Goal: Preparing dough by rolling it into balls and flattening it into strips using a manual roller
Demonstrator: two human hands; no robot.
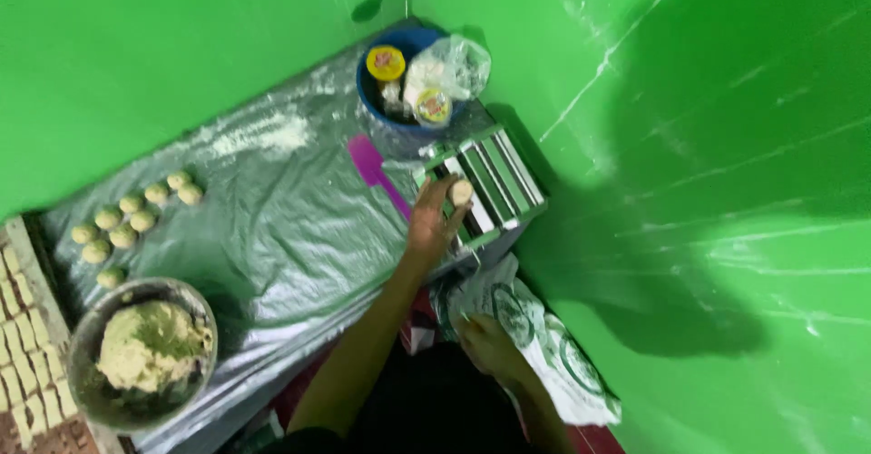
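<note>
Dough ball: small, pale, round; frame centre, on green-striped roller machine, left hand fingers clamped on it. Right hand: lower centre, fingers' state cannot be told. Metal bowl, lower left: dough mass. Blue tub, top centre: jars, plastic bag.

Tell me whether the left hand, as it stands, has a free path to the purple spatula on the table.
Probably yes. The left hand holds a dough ball at the green roller machine, and the purple spatula lies on the foil just beside it with nothing between. The hand would need to let go of the dough first.
</note>
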